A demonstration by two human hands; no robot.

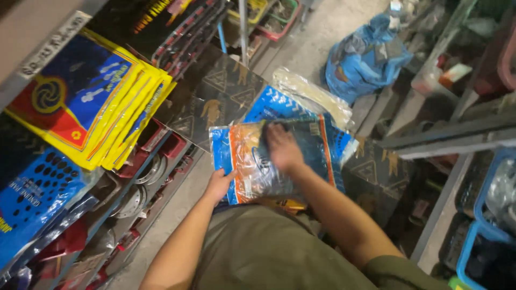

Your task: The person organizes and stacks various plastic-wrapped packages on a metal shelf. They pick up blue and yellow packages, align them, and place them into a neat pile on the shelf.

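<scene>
At far left, on the slanted shelf, a fan of yellow-and-blue packets (102, 102), and below them a blue packet with black dots (37, 193); lower on the rack, round metal parts (142, 185) in red trays. Near the middle, sorting through a stack of flat bagged goods held in front of the body, above the narrow concrete floor (312, 37) of the aisle. Left hand (219, 185) reaching up from a bare forearm, clamped on the lower left corner of the clear orange-and-blue packet (252, 166), thumb on top, fingers hidden beneath. On top of that same packet, right hand (282, 147), palm down, forearm slanting in from lower right, fingers pointing toward the far edge; blurred with motion, so cannot tell whether pressing flat or curled over the edge. Judging by the glossy film and the further packets lying underneath: a slippery stack, calling for a steady pinch at the corner and a flat, even press from above. Behind the stack, black printed cardboard sheets (220, 91) leaning on the shelf, then a cream bagged bundle (312, 96). Farther right, on the floor, a crumpled blue plastic bag (365, 56); at the right edge, a blue crate (484, 215) on the opposite rack.
</scene>
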